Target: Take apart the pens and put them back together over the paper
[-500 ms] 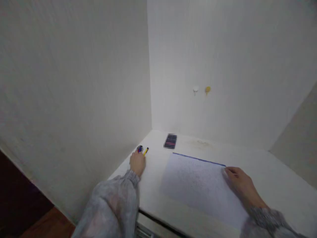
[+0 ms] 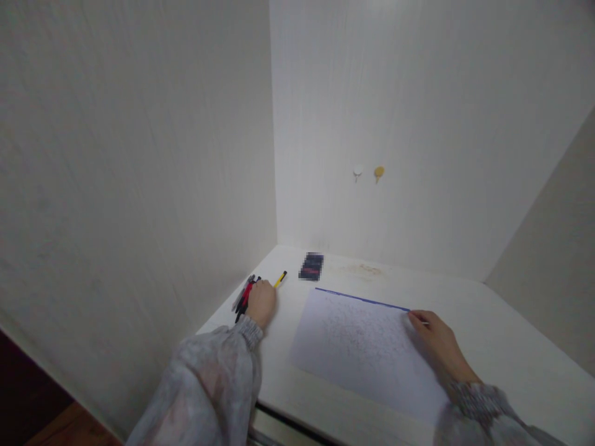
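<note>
My left hand (image 2: 261, 303) is closed at the left of the white desk, its fingertips hidden behind its back. A yellow pen with a black end (image 2: 281, 279) sticks out beyond these fingers, slanting to the right. Just left of the hand lie several pens (image 2: 245, 296) in a bunch, red, black and grey. My right hand (image 2: 437, 341) pinches the upper right corner of a sheet of paper (image 2: 367, 347). Dense small marks cover much of the sheet, and a blue strip (image 2: 362, 299) runs along its far edge.
A dark, blurred-out flat object (image 2: 311, 266) lies on the desk (image 2: 488, 328) near the back wall. Walls close in the desk at the left and back. A white hook (image 2: 357, 171) and a yellow hook (image 2: 379, 171) are on the back wall. A dark gap runs under the desk's front edge.
My left hand has shifted right of the bunched pens, uncovering more of them, and the yellow pen has moved right with it. My right hand stays at the paper's corner. The view has shifted slightly.
</note>
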Tool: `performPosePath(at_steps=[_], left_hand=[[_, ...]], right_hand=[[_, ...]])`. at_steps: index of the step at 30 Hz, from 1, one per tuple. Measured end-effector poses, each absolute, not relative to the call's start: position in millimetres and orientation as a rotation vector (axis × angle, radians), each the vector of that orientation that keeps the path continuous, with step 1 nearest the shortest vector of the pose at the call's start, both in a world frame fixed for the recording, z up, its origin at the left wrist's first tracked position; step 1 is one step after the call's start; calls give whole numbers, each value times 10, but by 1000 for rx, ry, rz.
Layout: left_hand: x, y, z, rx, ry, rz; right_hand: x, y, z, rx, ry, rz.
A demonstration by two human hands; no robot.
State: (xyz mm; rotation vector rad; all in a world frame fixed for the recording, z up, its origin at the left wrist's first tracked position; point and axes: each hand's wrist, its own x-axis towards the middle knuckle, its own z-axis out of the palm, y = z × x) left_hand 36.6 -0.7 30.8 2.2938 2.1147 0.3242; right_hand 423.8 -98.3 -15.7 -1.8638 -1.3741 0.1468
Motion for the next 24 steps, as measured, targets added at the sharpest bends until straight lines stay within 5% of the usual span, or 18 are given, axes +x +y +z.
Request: performPosePath(at_steps=[14,24], left_hand=[[1001,230,194,2134,1762,657],[1446,-109,166,2326,1029,762]], right_hand=[[3948,-984,-12,-1767,-1334,237],[3208,-737,252,-1491,-1335,450]])
